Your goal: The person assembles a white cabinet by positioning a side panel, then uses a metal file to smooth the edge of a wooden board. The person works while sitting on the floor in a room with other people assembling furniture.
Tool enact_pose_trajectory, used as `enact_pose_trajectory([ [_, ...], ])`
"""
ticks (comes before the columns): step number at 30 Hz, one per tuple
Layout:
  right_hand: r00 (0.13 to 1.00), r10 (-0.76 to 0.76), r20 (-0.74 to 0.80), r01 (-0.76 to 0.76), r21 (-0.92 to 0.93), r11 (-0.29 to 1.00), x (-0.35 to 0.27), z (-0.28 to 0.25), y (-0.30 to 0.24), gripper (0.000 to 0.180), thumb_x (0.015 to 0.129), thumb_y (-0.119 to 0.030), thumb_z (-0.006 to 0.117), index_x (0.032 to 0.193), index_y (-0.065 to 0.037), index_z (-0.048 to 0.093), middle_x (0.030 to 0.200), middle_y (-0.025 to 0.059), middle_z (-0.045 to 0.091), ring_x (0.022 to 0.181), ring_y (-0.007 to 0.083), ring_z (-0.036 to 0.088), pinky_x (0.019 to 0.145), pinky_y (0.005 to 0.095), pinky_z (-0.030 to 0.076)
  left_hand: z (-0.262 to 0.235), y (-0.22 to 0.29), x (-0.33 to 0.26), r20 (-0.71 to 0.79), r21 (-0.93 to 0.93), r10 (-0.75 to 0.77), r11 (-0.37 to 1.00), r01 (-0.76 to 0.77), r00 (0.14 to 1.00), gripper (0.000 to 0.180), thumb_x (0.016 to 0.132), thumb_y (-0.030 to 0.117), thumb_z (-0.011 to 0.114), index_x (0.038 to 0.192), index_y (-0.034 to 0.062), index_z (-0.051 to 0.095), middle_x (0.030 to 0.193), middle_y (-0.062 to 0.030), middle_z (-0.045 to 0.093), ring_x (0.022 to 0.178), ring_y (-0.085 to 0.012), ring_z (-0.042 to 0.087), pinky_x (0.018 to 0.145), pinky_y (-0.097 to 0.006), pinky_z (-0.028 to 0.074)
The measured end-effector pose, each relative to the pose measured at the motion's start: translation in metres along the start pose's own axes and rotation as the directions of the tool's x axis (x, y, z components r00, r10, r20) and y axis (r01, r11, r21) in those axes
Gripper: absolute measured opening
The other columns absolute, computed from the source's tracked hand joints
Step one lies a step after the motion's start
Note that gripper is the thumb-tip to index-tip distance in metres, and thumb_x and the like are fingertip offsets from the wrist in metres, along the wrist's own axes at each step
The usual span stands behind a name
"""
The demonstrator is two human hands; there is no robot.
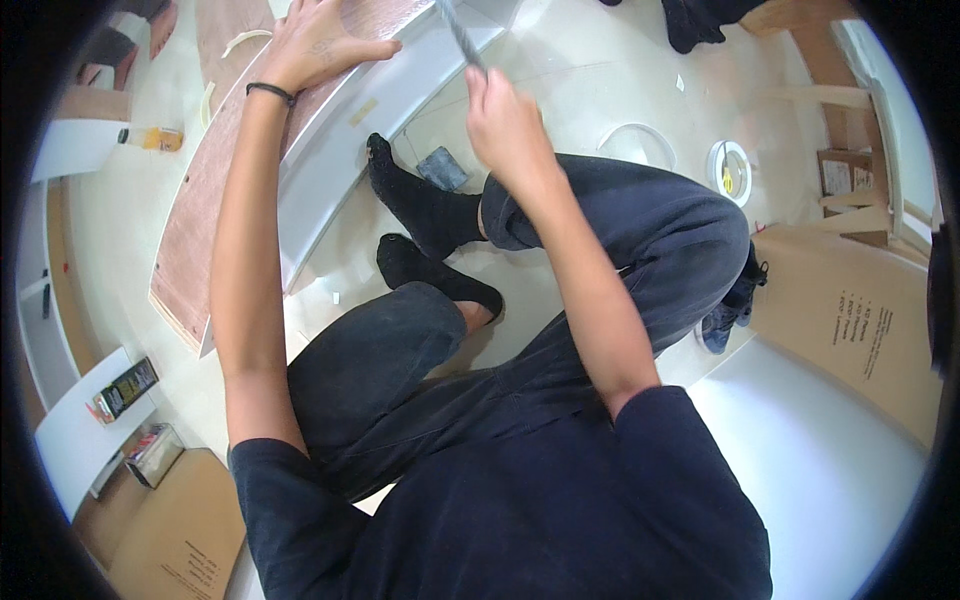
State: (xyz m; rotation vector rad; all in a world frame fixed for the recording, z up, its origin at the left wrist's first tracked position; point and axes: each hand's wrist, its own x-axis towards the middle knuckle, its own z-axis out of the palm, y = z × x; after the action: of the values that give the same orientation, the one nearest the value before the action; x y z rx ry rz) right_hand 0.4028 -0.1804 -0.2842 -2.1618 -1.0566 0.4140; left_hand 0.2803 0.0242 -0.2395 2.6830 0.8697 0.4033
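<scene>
1. As the head view looks down, my left hand (pixel 318 48) is spread over the brown panel (pixel 195 215), grasping nothing, its thumb stretched out to the right.
2. My right hand (pixel 503 120) is clenched around a grey tool (pixel 458 35), whose far end runs out of view at the top.
3. The panel shows behind my left forearm (pixel 245 240), a white board (pixel 335 165) along its right side.
4. On the floor (pixel 590 60), a dark piece (pixel 442 169) lies just beside my right foot (pixel 415 205).

Right-hand cardboard (pixel 840 318) and lower-left cardboard (pixel 180 525) bear dark printed lines (pixel 862 335).
</scene>
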Motion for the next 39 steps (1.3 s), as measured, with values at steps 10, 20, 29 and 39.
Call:
enact_pose_trajectory([
  [10, 0.994, 0.012, 0.106, -0.014, 0.017, 1.000, -0.029, 0.001, 0.002, 0.042, 0.104, -0.034, 0.041, 0.102, 0.004, 0.059, 0.081, 0.0348, 0.064, 0.082, 0.0521, 0.065, 0.075, 0.0572, 0.053, -0.008, 0.008, -0.003, 0.025, 0.228, -0.013, 0.974, 0.007, 1.000, 0.111, 0.056, 0.055, 0.082, 0.146, 0.0027, 0.044, 0.134, -0.0282, 0.051, 0.125, -0.0417, 0.051, 0.109, -0.050, 0.035],
  [20, 0.998, 0.024, 0.066, -0.027, 0.049, 0.998, -0.026, 0.005, 0.003, 0.045, 0.103, -0.036, 0.043, 0.098, 0.004, 0.061, 0.081, 0.0322, 0.066, 0.080, 0.0506, 0.066, 0.074, 0.0561, 0.054, -0.007, 0.003, -0.005, -0.041, 0.267, 0.074, 0.962, -0.061, 0.996, 0.109, 0.054, 0.057, 0.081, 0.143, 0.0033, 0.047, 0.130, -0.0243, 0.057, 0.118, -0.0407, 0.057, 0.102, -0.048, 0.042],
  [29, 0.999, 0.031, 0.013, -0.032, 0.059, 0.998, -0.024, 0.011, 0.001, 0.043, 0.104, -0.033, 0.042, 0.095, 0.005, 0.060, 0.079, 0.0320, 0.066, 0.080, 0.0507, 0.066, 0.072, 0.0546, 0.055, -0.015, 0.018, -0.002, 0.025, 0.239, -0.057, 0.970, 0.050, 0.998, 0.108, 0.055, 0.056, 0.080, 0.144, 0.0053, 0.047, 0.133, -0.0243, 0.056, 0.122, -0.0411, 0.055, 0.104, -0.052, 0.041],
  [39, 1.000, -0.025, 0.016, 0.026, -0.022, 0.999, 0.007, -0.004, -0.012, 0.041, 0.104, -0.030, 0.040, 0.103, 0.007, 0.057, 0.080, 0.0330, 0.066, 0.081, 0.0502, 0.066, 0.072, 0.0545, 0.055, -0.010, 0.013, -0.005, 0.026, 0.221, -0.079, 0.973, 0.072, 0.997, 0.111, 0.056, 0.058, 0.080, 0.147, 0.0061, 0.044, 0.137, -0.0237, 0.054, 0.127, -0.0409, 0.052, 0.109, -0.055, 0.035],
])
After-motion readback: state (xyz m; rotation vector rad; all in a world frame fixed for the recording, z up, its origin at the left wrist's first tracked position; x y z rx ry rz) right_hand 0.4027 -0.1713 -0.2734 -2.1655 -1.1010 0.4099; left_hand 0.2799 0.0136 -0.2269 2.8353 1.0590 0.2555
